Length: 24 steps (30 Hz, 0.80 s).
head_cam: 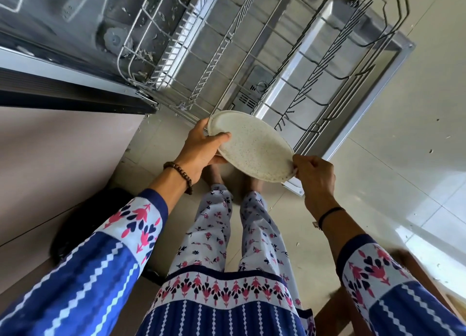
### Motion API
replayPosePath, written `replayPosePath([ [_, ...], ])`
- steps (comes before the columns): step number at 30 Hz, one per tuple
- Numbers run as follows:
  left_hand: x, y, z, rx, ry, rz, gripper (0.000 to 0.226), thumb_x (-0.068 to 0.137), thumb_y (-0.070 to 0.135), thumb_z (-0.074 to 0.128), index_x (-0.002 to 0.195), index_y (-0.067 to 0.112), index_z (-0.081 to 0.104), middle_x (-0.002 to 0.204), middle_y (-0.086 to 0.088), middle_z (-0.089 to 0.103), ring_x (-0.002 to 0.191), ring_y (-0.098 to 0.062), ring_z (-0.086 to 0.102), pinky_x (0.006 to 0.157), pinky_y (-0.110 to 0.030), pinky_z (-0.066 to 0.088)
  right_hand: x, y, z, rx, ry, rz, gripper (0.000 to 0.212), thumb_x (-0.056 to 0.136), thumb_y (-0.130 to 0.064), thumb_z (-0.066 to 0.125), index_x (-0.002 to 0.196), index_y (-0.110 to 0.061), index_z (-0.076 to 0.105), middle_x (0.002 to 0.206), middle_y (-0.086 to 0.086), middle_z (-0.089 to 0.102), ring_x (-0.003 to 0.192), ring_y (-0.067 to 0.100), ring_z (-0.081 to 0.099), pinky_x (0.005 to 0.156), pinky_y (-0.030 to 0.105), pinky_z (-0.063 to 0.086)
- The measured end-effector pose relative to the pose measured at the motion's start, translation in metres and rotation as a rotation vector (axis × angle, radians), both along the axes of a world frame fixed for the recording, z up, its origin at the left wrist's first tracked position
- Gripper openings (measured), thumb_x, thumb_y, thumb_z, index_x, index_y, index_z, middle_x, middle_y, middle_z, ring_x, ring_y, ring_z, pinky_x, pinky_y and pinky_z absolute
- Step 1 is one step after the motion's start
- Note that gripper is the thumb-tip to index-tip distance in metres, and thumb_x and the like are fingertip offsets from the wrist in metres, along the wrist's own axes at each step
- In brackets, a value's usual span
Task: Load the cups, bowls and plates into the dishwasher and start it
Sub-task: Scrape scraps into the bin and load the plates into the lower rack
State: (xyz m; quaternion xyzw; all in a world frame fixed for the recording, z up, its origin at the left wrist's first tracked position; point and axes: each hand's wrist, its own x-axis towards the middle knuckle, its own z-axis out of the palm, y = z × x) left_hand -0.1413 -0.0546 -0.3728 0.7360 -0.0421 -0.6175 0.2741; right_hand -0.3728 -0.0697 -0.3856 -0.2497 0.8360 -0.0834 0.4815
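Over pulled-out lower rack [252, 58], speckled plate [252, 149] gripped by left hand [201, 149], right hand [315, 176]

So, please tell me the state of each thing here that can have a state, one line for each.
dishwasher door: open, folded down flat.
lower rack: pulled out over the door, no dishes in it.
plate: held in the air above the near end of the rack, tilted.
left hand: shut on the plate's rim.
right hand: shut on the opposite rim.
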Motion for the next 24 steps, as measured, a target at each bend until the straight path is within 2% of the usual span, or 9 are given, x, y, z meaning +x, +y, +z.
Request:
replayPosePath([
  [4,-0.002,-0.012,-0.011,0.028,0.005,-0.012,0.039,0.088,0.010,0.069,0.124,0.017,0.055,0.118,-0.010,0.063,0.100,-0.026,0.067,0.069,-0.039,0.062,-0.003,-0.008,-0.008,0.007,0.004,0.030,0.010,0.080,-0.017,0.071,0.083,-0.009,0.074,0.080,0.006,0.068,0.075,0.018,0.061,0.066,0.025,0.053],
  [7,-0.006,-0.022,-0.016,0.038,0.014,-0.015,0.040,0.090,0.008,0.066,0.128,0.013,0.054,0.116,-0.009,0.064,0.092,-0.021,0.067,0.055,-0.026,0.060,-0.004,-0.014,-0.013,0.003,0.004,0.044,0.004,0.080,-0.016,0.071,0.076,-0.015,0.072,0.084,0.011,0.072,0.074,0.018,0.063,0.063,0.023,0.051],
  [9,-0.006,-0.028,-0.019,0.049,0.018,-0.020,0.039,0.091,0.008,0.065,0.129,0.011,0.054,0.118,-0.010,0.064,0.096,-0.023,0.067,0.052,-0.023,0.058,-0.005,-0.018,-0.016,-0.010,0.006,0.057,0.007,0.080,-0.016,0.071,0.073,-0.018,0.072,0.086,0.012,0.074,0.075,0.018,0.065,0.063,0.022,0.051],
  [12,-0.003,-0.030,-0.023,0.071,0.015,-0.036,0.040,0.092,0.007,0.064,0.131,0.009,0.052,0.120,-0.011,0.063,0.102,-0.025,0.065,0.057,-0.026,0.060,-0.004,-0.021,-0.018,-0.015,-0.008,0.097,0.006,0.078,-0.013,0.071,0.075,-0.015,0.075,0.085,0.013,0.075,0.073,0.018,0.066,0.060,0.021,0.051],
  [17,-0.001,-0.023,-0.025,0.091,0.038,-0.062,0.038,0.092,0.005,0.063,0.129,0.005,0.052,0.116,-0.013,0.063,0.096,-0.028,0.066,0.060,-0.031,0.061,-0.004,-0.016,-0.021,-0.014,-0.010,0.152,0.011,0.076,-0.006,0.066,0.075,-0.013,0.074,0.088,0.016,0.074,0.073,0.021,0.065,0.065,0.031,0.057],
  [20,0.000,-0.017,-0.025,0.099,0.048,-0.057,0.034,0.091,0.007,0.066,0.123,0.004,0.056,0.113,-0.014,0.066,0.088,-0.025,0.070,0.063,-0.036,0.062,-0.002,-0.015,-0.020,-0.026,-0.008,0.193,0.013,0.080,-0.004,0.066,0.083,-0.011,0.076,0.090,0.014,0.074,0.074,0.020,0.063,0.069,0.033,0.059],
  [22,0.000,-0.014,-0.021,0.098,0.055,-0.057,0.032,0.091,0.010,0.067,0.121,0.006,0.057,0.105,-0.011,0.067,0.081,-0.023,0.072,0.063,-0.035,0.062,0.001,-0.017,-0.018,-0.050,0.002,0.234,0.013,0.080,-0.005,0.065,0.083,-0.012,0.076,0.088,0.011,0.073,0.075,0.019,0.064,0.063,0.028,0.058],
  [24,0.000,-0.012,-0.014,0.100,0.052,-0.056,0.032,0.091,0.015,0.068,0.120,0.007,0.057,0.099,-0.011,0.069,0.075,-0.022,0.073,0.064,-0.036,0.063,0.006,-0.019,-0.012,-0.081,0.008,0.293,0.015,0.081,-0.006,0.064,0.082,-0.016,0.076,0.086,0.005,0.073,0.079,0.020,0.066,0.059,0.019,0.050],
])
